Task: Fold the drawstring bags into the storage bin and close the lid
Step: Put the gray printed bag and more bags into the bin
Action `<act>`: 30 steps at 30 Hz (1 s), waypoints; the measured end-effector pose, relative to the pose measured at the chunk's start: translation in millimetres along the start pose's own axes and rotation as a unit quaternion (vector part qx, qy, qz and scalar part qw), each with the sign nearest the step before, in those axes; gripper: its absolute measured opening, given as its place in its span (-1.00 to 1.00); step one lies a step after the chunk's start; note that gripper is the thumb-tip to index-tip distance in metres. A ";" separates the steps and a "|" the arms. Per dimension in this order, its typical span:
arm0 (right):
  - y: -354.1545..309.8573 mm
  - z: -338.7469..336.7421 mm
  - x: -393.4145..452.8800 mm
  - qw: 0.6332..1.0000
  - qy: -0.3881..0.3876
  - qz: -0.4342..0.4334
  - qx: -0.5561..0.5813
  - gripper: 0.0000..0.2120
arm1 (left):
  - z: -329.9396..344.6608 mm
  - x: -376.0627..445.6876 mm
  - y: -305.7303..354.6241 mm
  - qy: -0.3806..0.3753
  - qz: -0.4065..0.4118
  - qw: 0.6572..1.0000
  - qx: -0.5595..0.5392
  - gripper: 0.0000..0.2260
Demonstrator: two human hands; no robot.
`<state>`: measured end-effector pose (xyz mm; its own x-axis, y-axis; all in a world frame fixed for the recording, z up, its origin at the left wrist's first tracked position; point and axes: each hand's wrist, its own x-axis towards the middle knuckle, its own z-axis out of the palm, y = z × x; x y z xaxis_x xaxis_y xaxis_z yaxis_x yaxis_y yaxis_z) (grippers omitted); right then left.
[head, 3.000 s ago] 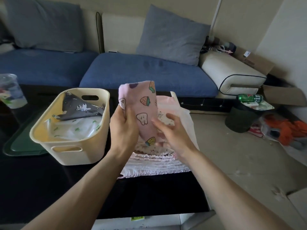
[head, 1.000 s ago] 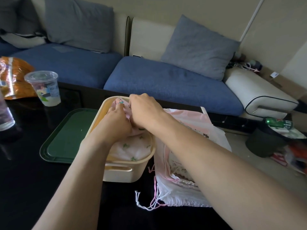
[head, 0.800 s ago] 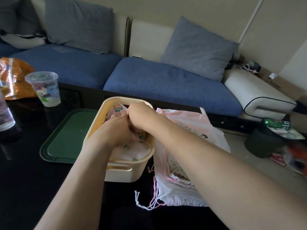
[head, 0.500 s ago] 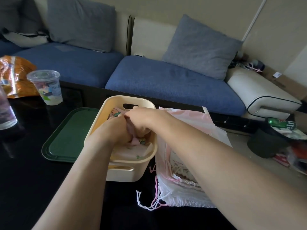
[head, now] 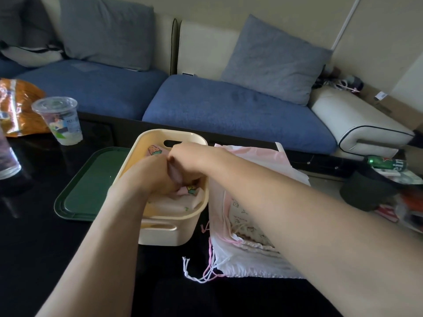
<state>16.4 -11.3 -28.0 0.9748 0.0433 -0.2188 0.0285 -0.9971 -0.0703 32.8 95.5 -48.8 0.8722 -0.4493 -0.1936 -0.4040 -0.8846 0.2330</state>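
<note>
A cream storage bin stands on the black table. Both my hands are down inside it. My left hand and my right hand press on a folded pink drawstring bag with strawberry prints, lying on top of other folded bags in the bin. Their fingertips are hidden, so I cannot see whether they grip the cloth. A green lid lies flat on the table just left of the bin. A pile of pink and white drawstring bags lies right of the bin, cords trailing toward me.
A clear plastic cup and an orange snack bag sit at the table's far left. A blue sofa runs behind the table. A dark waste bin with a green can stands on the floor at right.
The pink strawberry bag, held up over the table 3 s ago, now lies in the bin. Both hands have pushed lower into the bin over the last second.
</note>
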 end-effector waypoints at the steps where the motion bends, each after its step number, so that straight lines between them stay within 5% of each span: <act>1: 5.1 -2.7 -4.5 0.999 0.030 -0.012 0.007 -0.81 | 0.0 0.4 -4.9 0.038 0.013 0.999 -0.028 -0.63; 4: 22.7 -13.0 -29.1 0.987 0.131 -0.026 0.091 -0.69 | -10.1 -7.3 -4.8 0.178 0.015 0.977 -0.119 -0.79; 7: 46.7 -14.9 -59.2 0.958 0.236 -0.011 0.164 -0.72 | -18.6 -23.6 21.7 0.372 0.038 0.891 -0.257 -0.85; 9: 62.8 -8.3 -81.2 0.944 0.269 0.019 0.192 -0.75 | -17.1 -42.1 48.5 0.399 0.091 0.855 -0.319 -0.86; 14: 99.6 31.4 -130.8 0.956 0.214 0.099 0.176 -0.87 | 29.7 -76.0 96.8 0.296 0.215 0.875 -0.318 -0.88; 18: 129.0 75.5 -168.2 0.946 0.149 0.141 0.250 -0.91 | 80.5 -79.1 101.9 0.101 0.292 0.937 -0.163 -0.78; 22: 146.8 109.9 -197.7 0.940 0.101 0.155 0.287 -0.97 | 98.4 -60.4 94.5 -0.072 0.284 0.956 -0.014 -0.65; 30: 160.2 127.6 -229.5 0.949 0.030 0.132 0.283 -0.58 | 102.4 -43.2 93.4 -0.074 0.267 0.961 0.022 -0.63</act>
<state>-231.0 -173.0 -113.3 0.9425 -0.2241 -0.2478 -0.3261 -0.7784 -0.5365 -71.0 19.5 -116.3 0.4904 -0.8501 -0.1918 -0.7969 -0.5265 0.2961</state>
